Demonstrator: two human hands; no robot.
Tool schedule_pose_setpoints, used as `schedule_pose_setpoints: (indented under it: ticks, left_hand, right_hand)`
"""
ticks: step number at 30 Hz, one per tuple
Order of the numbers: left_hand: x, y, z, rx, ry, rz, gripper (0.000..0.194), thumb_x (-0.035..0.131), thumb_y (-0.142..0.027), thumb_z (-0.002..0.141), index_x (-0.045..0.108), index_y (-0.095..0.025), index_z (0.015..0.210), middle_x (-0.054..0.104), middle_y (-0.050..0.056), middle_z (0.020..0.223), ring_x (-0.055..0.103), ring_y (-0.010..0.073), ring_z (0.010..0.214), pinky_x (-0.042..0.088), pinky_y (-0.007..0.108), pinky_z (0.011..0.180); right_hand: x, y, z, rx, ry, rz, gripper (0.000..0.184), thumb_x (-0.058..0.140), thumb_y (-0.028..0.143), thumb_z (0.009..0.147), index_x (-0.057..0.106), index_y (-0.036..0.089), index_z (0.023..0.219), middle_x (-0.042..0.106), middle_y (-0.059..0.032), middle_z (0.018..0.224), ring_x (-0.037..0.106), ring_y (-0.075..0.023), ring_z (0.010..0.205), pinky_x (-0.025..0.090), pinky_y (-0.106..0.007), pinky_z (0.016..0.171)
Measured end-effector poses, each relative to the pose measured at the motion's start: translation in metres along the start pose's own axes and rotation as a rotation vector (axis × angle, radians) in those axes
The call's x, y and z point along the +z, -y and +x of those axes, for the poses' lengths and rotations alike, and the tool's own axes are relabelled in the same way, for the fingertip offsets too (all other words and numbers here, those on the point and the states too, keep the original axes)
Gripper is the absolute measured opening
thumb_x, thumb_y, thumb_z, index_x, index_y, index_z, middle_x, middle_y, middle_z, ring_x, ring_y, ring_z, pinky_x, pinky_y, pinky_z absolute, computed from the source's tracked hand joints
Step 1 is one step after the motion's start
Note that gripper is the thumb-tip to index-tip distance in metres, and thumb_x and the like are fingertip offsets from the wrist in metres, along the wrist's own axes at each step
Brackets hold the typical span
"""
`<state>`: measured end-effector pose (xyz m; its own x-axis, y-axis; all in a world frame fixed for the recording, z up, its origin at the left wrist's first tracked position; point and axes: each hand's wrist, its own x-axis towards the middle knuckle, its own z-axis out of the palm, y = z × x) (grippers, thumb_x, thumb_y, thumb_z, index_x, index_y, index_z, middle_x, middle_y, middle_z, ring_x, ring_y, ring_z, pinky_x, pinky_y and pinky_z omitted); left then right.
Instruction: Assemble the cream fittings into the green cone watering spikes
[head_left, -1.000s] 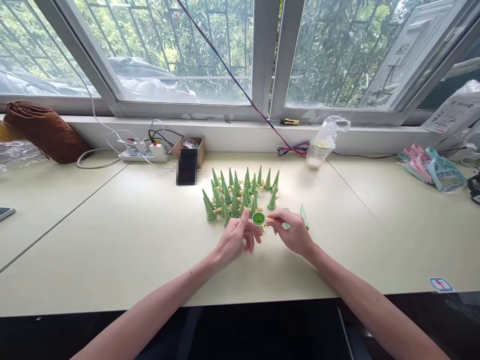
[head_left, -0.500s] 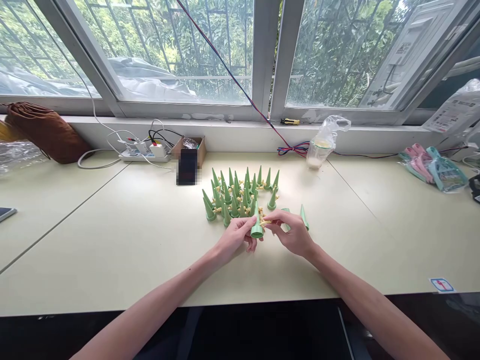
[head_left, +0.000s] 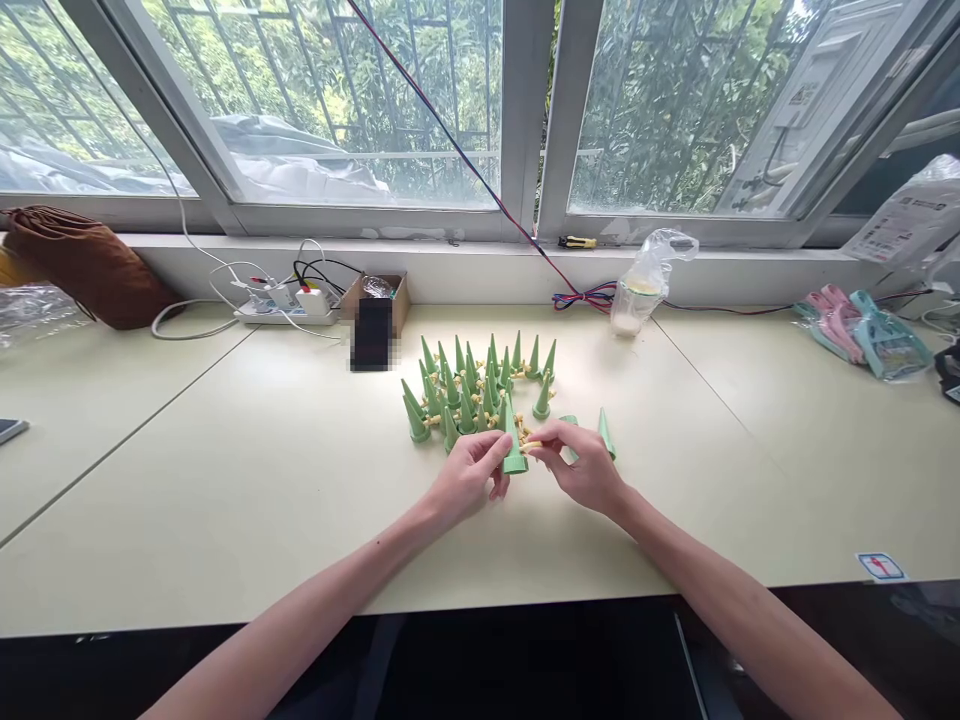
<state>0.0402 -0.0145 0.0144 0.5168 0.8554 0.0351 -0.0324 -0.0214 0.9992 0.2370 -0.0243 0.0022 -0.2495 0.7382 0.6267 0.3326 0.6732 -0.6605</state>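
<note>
Low over the table, my left hand (head_left: 472,472) grips a green plastic cone (head_left: 514,450), its tip up and its wide ringed base toward me. The fingers of my right hand (head_left: 585,465) pinch a small yellowish stick-like piece (head_left: 531,445) against the cone's right side. Whether the piece enters the cone cannot be made out. Just beyond both hands stands a cluster of similar green cones (head_left: 466,385), many with yellowish pieces at their bases. Behind my right hand, another cone (head_left: 606,435) leans, and a green part (head_left: 568,422) is partly hidden by the fingers.
At the back stand a small cardboard box (head_left: 397,290), a power strip (head_left: 285,312) with cables and a bagged cup (head_left: 637,295). A brown pouch (head_left: 97,265) lies at far left. Bagged pink and teal items (head_left: 862,325) lie right. The table's front edge (head_left: 525,607) runs below my forearms.
The held cone has tilted slightly, so its base opening shows less. My right hand stays at its side with the yellowish piece. The whole view has shifted a little.
</note>
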Motion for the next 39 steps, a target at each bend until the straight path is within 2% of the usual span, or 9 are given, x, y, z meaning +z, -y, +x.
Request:
schedule_pose_setpoints:
  ticks: [7, 12, 18, 22, 25, 31, 36, 39]
  left_hand:
    - [-0.001, 0.001, -0.003, 0.135, -0.116, 0.231, 0.048, 0.055, -0.051, 0.095, 0.051, -0.016, 0.063, 0.046, -0.004, 0.048, 0.049, 0.0087, 0.042, 0.040, 0.021, 0.045]
    - [-0.003, 0.003, -0.002, 0.281, -0.143, 0.343, 0.046, 0.058, -0.045, 0.095, 0.059, -0.014, 0.061, 0.054, 0.002, 0.063, 0.047, 0.0080, 0.049, 0.042, 0.020, 0.045]
    - [-0.002, 0.005, -0.003, 0.435, -0.185, 0.441, 0.027, 0.061, -0.034, 0.095, 0.072, -0.016, 0.077, 0.061, 0.007, 0.084, 0.055, 0.0110, 0.063, 0.048, 0.021, 0.051]
    - [-0.003, 0.010, -0.004, 0.529, -0.196, 0.532, 0.017, 0.061, -0.027, 0.095, 0.075, -0.018, 0.090, 0.063, 0.006, 0.091, 0.055, 0.0086, 0.060, 0.049, 0.021, 0.051]
    - [-0.004, 0.013, -0.004, 0.594, -0.210, 0.588, 0.017, 0.060, -0.026, 0.096, 0.075, -0.019, 0.096, 0.063, 0.007, 0.093, 0.054, 0.0079, 0.058, 0.049, 0.022, 0.051]
    - [-0.002, 0.012, -0.003, 0.579, -0.223, 0.589, 0.018, 0.060, -0.030, 0.096, 0.075, -0.019, 0.101, 0.063, 0.007, 0.094, 0.054, 0.0081, 0.058, 0.049, 0.022, 0.051]
    - [0.003, 0.007, -0.003, 0.494, -0.211, 0.575, 0.021, 0.054, -0.031, 0.098, 0.071, -0.018, 0.102, 0.065, 0.008, 0.102, 0.050, 0.0071, 0.057, 0.048, 0.021, 0.053]
    - [0.005, 0.006, -0.004, 0.467, -0.268, 0.537, 0.027, 0.048, -0.035, 0.101, 0.067, -0.017, 0.110, 0.065, 0.009, 0.105, 0.054, 0.0081, 0.059, 0.048, 0.021, 0.053]
  right_hand:
    - [0.000, 0.000, -0.001, 0.002, 0.019, 0.006, 0.011, 0.060, 0.028, 0.097, 0.063, 0.020, 0.090, 0.074, -0.0065, 0.082, 0.066, -0.0166, 0.062, 0.054, -0.030, 0.058]
    - [0.000, 0.000, -0.001, 0.003, 0.033, -0.019, 0.012, 0.058, 0.028, 0.097, 0.061, 0.021, 0.088, 0.071, -0.0048, 0.076, 0.060, -0.0151, 0.057, 0.051, -0.028, 0.054]
    - [-0.001, -0.001, -0.001, 0.012, 0.042, -0.042, 0.016, 0.056, 0.030, 0.097, 0.059, 0.020, 0.084, 0.065, -0.0033, 0.070, 0.054, -0.0142, 0.055, 0.046, -0.027, 0.052]
    - [-0.002, 0.001, 0.000, 0.032, 0.064, -0.054, 0.020, 0.054, 0.032, 0.099, 0.058, 0.021, 0.082, 0.059, -0.0005, 0.064, 0.049, -0.0135, 0.052, 0.043, -0.027, 0.050]
    - [-0.002, 0.001, 0.000, 0.043, 0.072, -0.059, 0.022, 0.054, 0.033, 0.099, 0.057, 0.021, 0.081, 0.056, 0.0001, 0.062, 0.048, -0.0132, 0.051, 0.042, -0.026, 0.050]
    - [-0.001, 0.001, 0.000, 0.051, 0.049, -0.088, 0.023, 0.053, 0.036, 0.099, 0.057, 0.021, 0.082, 0.056, -0.0002, 0.063, 0.049, -0.0134, 0.052, 0.042, -0.026, 0.051]
    - [0.000, 0.001, 0.000, 0.033, -0.059, -0.111, 0.021, 0.054, 0.034, 0.099, 0.057, 0.021, 0.083, 0.059, -0.0014, 0.067, 0.053, -0.0146, 0.057, 0.046, -0.028, 0.055]
    - [0.000, 0.002, 0.000, 0.039, -0.135, -0.092, 0.018, 0.053, 0.032, 0.100, 0.058, 0.022, 0.085, 0.060, -0.0022, 0.071, 0.055, -0.0150, 0.060, 0.049, -0.028, 0.058]
